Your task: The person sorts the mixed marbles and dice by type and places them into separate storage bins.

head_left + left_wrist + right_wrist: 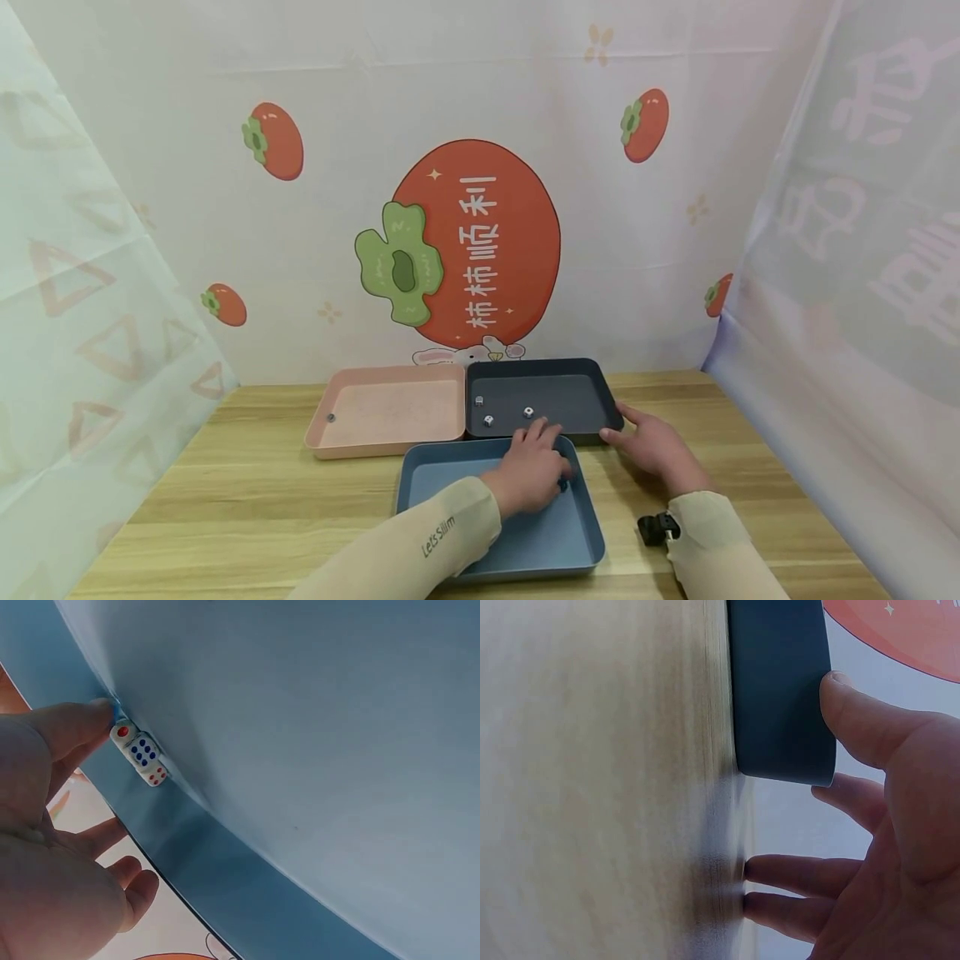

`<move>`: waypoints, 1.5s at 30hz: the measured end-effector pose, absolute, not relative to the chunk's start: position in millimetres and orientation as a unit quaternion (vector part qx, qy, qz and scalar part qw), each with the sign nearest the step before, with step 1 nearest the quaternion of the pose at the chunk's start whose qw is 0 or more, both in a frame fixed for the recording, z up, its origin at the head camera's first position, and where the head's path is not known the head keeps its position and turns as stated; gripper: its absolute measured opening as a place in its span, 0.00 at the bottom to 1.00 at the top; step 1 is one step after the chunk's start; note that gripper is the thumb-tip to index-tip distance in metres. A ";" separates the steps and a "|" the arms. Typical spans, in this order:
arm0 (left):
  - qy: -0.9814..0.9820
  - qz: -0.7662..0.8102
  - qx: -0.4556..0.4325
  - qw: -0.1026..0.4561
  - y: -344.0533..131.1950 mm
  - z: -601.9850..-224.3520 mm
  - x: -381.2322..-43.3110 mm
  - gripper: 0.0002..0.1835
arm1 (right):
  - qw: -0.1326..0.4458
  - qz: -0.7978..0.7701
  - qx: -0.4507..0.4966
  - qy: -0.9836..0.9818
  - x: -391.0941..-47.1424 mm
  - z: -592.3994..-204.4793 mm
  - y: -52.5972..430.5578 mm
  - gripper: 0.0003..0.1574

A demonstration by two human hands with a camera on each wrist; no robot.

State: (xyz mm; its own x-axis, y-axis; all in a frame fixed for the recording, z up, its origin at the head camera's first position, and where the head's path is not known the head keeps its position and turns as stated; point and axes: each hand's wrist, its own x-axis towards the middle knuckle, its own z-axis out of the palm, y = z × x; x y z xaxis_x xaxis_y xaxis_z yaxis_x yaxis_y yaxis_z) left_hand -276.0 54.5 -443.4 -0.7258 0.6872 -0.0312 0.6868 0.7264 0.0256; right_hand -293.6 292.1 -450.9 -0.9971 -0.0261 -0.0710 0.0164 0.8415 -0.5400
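The left sleeve [420, 546] crosses the blue tray [558, 542] on the counter [225, 517]. The left hand [528, 475] has its thumb at a row of dice [142, 754] along the wall; whether it pinches one cannot be told. The right hand [651, 442], fingers extended, touches the dark tray's [558, 392] corner. Beyond are three loose dice [488, 421] and the adjoining pink tray [405, 408].

White dice [144, 752] flash red and blue pips! Blue tray [566, 537], plain; pink tray [401, 408], plain; charcoal tray [570, 394], plain too! Wood grain streaks the yellow-brown tabletop [240, 500], dark lettering [438, 536] marks a cream sleeve [397, 550], and orange-red persimmons [525, 250] with green leaves [402, 265] pattern the white backdrop [360, 100]!
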 end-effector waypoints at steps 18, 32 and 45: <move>0.924 0.003 0.383 0.006 63.6 -449.3 -271.8 0.03 | 0.041 -0.285 0.000 0.958 -294.8 -452.7 293.1 0.51; 0.931 0.000 0.365 0.012 69.6 -447.2 -266.4 0.05 | 0.043 -0.282 -0.001 0.959 -295.6 -453.0 293.2 0.51; 0.935 0.062 0.348 0.008 60.6 -431.9 -271.0 0.03 | 0.039 -0.287 -0.004 0.957 -294.5 -452.7 292.6 0.50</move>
